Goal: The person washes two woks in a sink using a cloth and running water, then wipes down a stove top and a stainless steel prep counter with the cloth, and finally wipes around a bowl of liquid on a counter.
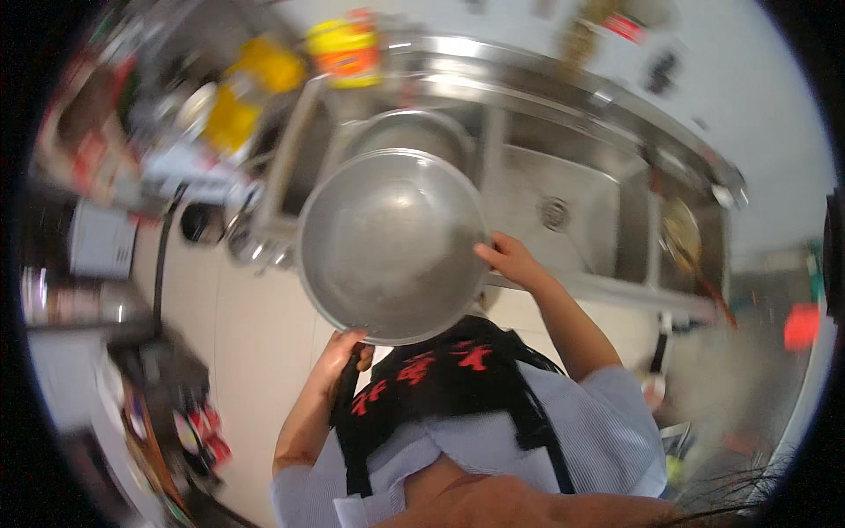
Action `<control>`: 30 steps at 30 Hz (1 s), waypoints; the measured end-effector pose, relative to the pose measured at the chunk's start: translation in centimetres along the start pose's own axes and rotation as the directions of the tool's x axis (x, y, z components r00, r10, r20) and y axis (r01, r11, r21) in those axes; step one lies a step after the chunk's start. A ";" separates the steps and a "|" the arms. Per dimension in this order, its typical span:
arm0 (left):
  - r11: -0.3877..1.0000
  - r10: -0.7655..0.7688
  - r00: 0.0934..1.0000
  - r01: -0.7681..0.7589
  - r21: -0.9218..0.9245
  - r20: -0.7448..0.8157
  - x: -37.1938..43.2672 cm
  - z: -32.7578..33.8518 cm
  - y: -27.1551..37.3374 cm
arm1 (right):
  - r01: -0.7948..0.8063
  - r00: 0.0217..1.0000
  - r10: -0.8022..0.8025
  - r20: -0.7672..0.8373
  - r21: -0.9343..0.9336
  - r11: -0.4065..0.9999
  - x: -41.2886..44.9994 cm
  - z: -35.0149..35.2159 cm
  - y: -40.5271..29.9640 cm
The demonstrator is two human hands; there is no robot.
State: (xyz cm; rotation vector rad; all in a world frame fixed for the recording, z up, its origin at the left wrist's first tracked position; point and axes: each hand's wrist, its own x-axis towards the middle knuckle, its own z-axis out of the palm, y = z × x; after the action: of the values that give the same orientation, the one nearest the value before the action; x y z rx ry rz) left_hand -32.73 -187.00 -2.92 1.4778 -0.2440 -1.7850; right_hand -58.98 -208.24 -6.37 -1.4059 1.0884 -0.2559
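A large round metal pan (pixel 396 251) is held in front of my body, its inside facing up with a dull, cloudy sheen. My left hand (pixel 348 346) grips it at the near left, thumb over the rim, by what looks like a dark handle, partly hidden. My right hand (pixel 511 259) holds the rim on the right side, fingers hidden beneath. Beyond the pan, another round metal vessel (pixel 412 129) sits in the left sink basin, partly covered by the held pan. The middle stainless steel sink basin (pixel 561 178) shows its drain.
A yellow and orange container (pixel 343 53) stands behind the sink's left end. The right basin holds a round item with a long-handled utensil (pixel 700 277). Blurred yellow packages (pixel 237 99) lie on the left. A pale tiled floor (pixel 257 317) lies below.
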 end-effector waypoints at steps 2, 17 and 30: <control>0.999 -0.003 0.997 0.000 0.037 0.078 2.3 4.8 1.0 | 0.016 0.993 -0.012 -0.120 0.029 0.999 -1.9 -4.7 3.0; 0.379 0.018 0.852 -0.490 0.785 0.523 22.4 24.1 1.1 | -0.218 0.707 0.474 -0.525 0.475 0.852 -8.1 -23.1 22.5; 0.165 0.044 0.814 -0.578 0.799 0.580 27.1 22.9 -1.7 | -0.327 0.439 0.727 -0.528 0.660 0.676 -5.6 -25.9 31.6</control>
State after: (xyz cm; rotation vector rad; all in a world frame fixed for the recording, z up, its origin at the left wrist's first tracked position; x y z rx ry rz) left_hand -54.30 -211.38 -17.20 1.4885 -2.1468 -1.5107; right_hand -94.68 -214.06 -26.13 -0.3626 1.9877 -0.6284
